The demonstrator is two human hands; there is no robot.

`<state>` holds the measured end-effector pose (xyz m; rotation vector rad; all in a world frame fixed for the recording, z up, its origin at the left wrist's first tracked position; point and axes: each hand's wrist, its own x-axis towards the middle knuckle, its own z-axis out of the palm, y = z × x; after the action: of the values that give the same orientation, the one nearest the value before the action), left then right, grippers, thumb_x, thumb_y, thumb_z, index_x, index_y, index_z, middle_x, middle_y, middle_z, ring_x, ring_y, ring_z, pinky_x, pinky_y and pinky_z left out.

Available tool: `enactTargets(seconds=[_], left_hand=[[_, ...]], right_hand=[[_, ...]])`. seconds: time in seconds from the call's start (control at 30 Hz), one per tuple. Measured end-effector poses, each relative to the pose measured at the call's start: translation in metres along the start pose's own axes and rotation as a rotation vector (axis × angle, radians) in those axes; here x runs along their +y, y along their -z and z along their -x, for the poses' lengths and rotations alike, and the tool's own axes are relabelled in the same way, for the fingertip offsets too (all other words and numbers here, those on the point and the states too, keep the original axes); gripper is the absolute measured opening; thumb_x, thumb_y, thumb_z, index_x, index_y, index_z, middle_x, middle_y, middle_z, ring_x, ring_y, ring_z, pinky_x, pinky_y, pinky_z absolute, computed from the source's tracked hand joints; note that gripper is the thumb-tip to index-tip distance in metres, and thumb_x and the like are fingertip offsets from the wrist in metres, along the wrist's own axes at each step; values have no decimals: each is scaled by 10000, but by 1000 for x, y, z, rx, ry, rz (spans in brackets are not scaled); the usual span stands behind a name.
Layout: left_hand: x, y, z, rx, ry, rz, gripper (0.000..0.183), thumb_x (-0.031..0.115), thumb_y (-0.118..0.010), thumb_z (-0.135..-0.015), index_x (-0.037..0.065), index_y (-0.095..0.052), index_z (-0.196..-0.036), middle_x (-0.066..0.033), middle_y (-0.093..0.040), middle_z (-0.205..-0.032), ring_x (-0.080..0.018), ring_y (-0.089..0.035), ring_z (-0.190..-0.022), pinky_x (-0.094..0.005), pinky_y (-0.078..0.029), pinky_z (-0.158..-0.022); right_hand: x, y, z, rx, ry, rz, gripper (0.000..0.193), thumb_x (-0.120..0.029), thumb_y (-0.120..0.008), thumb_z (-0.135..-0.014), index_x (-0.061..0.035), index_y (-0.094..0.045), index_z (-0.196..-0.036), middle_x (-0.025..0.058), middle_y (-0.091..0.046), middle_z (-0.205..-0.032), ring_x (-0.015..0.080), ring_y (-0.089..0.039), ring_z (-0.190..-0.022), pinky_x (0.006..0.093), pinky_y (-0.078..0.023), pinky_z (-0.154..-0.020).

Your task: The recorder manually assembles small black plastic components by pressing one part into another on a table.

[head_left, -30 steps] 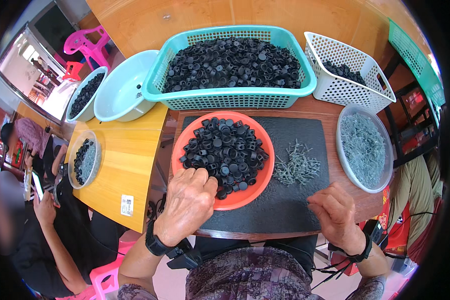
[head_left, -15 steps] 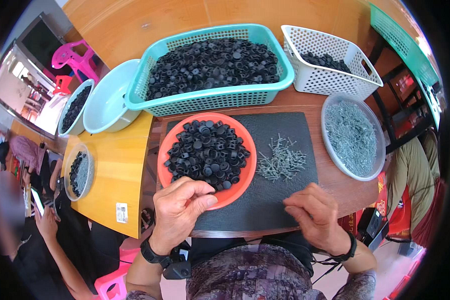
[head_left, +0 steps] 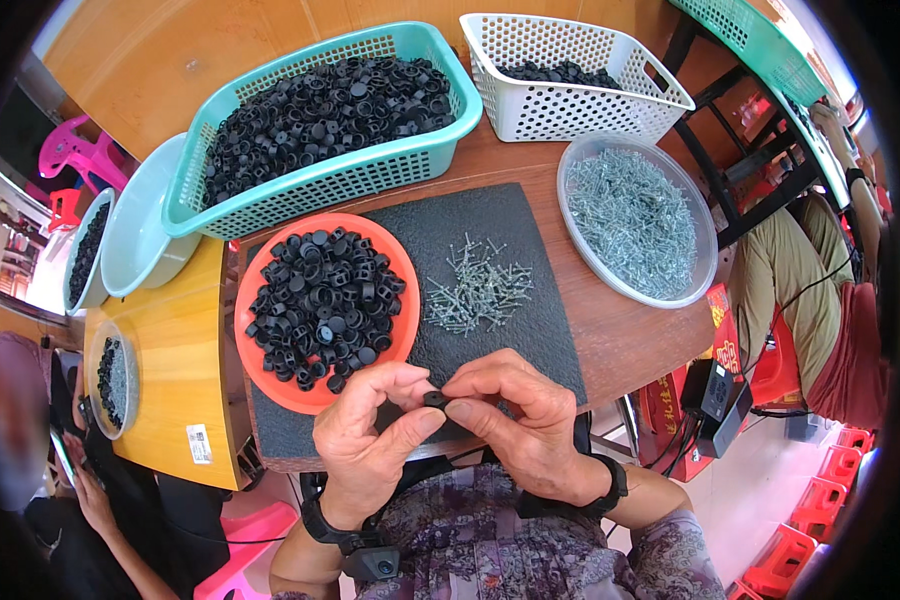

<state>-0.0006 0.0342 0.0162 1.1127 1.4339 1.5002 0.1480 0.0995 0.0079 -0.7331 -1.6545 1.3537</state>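
Observation:
In front of my body the two hands meet at a small round black plastic cap [head_left: 434, 399]. My left hand [head_left: 362, 432] pinches it between thumb and forefinger. From the other side, the closed fingertips of my right hand [head_left: 523, 425] touch it; whether they hold a thin metal piece too is hidden. An orange-red bowl [head_left: 407, 345] heaped with similar black caps [head_left: 320, 300] stands just beyond my left hand. Past my right hand, a loose pile of thin silvery nails or screws [head_left: 478, 287] lies on a dark mat [head_left: 515, 225].
A teal basket [head_left: 330, 183] of black parts and a white basket [head_left: 580, 110] stand at the back. A clear tub [head_left: 705, 265] of metal pieces is at the right. Pale green basins [head_left: 140, 240] stand left; a person [head_left: 90, 500] sits there, another [head_left: 790, 290] at right.
My right hand has moved left from beside the nail pile to meet my left hand. My left hand has come away from the bowl's rim with the cap. The view has shifted and turned.

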Motion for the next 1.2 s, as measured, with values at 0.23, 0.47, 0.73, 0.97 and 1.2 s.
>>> enactTargets(seconds=[0.23,0.47,0.73,0.97,1.2], left_hand=[[-7,-8,-1,10,-211,-212,283,22,-746,-707,-7,-602,-949,-71,-638,-795,-129,-612,-696,-242,-490,-643],[0,-9,-7,-94,-350,-408,256,6,-749,-683,-8,-612,-898,-69,-614,-743,-151,-590,-638,-257,-470,-565],[-18,-23,2,-16,-96,46,226,17,-732,-734,-32,-643,-935,-60,-591,-822,-127,-567,-720,-237,-460,-636],[-23,-29,5,9,30,121,195,67,-729,-760,-31,-638,-902,-45,-584,-826,-96,-549,-709,-210,-448,-632],[-33,-25,3,-44,133,161,220,114,-719,-783,-30,-619,-916,-36,-587,-830,-82,-549,-707,-198,-453,-632]], right_hand=[[0,2,7,40,25,24,159,6,-666,-763,-14,-644,-919,73,-615,-835,182,-555,-735,285,-439,-626],[-2,6,13,24,-416,-469,112,-53,-615,-865,9,-611,-959,21,-616,-827,51,-533,-707,194,-429,-585],[-2,8,17,90,-499,-553,125,-74,-624,-866,15,-590,-948,26,-618,-827,38,-529,-679,175,-429,-562],[2,12,16,84,-550,-586,115,-88,-640,-857,4,-595,-909,25,-611,-797,49,-533,-678,188,-441,-575],[14,58,-27,65,59,536,131,5,-664,-731,-25,-647,-857,104,-582,-774,259,-566,-741,338,-451,-631]])
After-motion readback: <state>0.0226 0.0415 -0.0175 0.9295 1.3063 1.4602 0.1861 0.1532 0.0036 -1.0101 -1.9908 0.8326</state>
